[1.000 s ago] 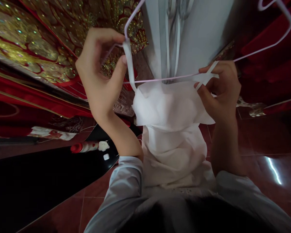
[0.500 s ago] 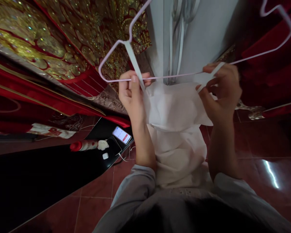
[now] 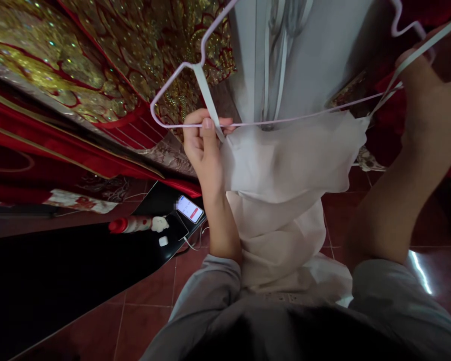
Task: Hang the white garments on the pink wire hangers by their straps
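A pale pink clothes hanger (image 3: 278,121) spans the view in front of me. My left hand (image 3: 206,143) is closed round its bottom bar near the left corner, thumb resting by a white strap (image 3: 208,96) that loops over the hanger's left shoulder. A white garment (image 3: 289,160) with thin straps hangs below the bar and drapes down toward me. At the right end of the hanger, my right hand (image 3: 428,100) is raised and grips the other strap (image 3: 417,54), pulled taut from the garment's top right corner. Its fingertips are mostly hidden.
Red garments with gold sequins (image 3: 116,55) hang at the left, and dark red cloth at the right. Pale grey fabric (image 3: 319,55) with ties hangs ahead. On a black table (image 3: 78,271) lie a lit phone (image 3: 190,209), a red-capped bottle (image 3: 131,224) and a small white case (image 3: 163,241).
My right hand has moved right and up with its strap, stretching the garment's top edge along the bar toward the hanger's right end. The left hand has stayed in place.
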`<action>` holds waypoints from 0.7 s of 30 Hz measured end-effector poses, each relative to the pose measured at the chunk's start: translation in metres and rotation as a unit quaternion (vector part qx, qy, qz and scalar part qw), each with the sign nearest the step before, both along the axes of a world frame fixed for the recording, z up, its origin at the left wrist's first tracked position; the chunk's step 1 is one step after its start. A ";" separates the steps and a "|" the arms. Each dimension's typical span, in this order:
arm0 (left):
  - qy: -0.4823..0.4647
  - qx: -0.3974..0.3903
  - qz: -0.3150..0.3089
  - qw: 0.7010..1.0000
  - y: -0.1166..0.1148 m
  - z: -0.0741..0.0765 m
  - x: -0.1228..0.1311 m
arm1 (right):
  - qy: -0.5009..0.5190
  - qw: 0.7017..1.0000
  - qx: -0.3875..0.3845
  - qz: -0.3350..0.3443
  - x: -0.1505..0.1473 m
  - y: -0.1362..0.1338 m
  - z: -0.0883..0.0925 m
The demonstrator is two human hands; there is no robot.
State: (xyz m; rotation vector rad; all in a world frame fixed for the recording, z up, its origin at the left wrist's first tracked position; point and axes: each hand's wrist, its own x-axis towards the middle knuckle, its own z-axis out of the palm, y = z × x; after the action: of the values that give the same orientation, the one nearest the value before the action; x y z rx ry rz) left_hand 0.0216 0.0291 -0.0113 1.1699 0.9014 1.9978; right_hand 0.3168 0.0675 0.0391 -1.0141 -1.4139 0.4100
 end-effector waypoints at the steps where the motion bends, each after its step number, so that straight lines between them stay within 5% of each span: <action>1: 0.002 0.001 -0.003 1.000 0.000 0.000 0.000 | -0.021 1.000 0.008 -0.007 -0.005 -0.001 0.004; 12: -0.003 -0.009 -0.025 1.000 0.002 0.000 -0.004 | -0.236 0.955 0.158 -0.088 -0.010 -0.015 0.010; 16: -0.011 -0.001 -0.026 1.000 0.000 0.000 0.001 | -0.243 0.950 0.191 -0.048 -0.036 -0.036 0.001; 21: 0.012 -0.018 0.002 1.000 -0.002 -0.001 0.003 | -0.237 0.970 0.045 0.024 -0.069 -0.048 -0.029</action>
State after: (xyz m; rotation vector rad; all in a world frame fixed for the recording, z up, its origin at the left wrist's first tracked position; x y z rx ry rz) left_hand 0.0244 0.0269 -0.0127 1.1751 0.9496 1.9661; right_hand 0.2476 0.0197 0.0098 -1.0464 -1.8702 0.1360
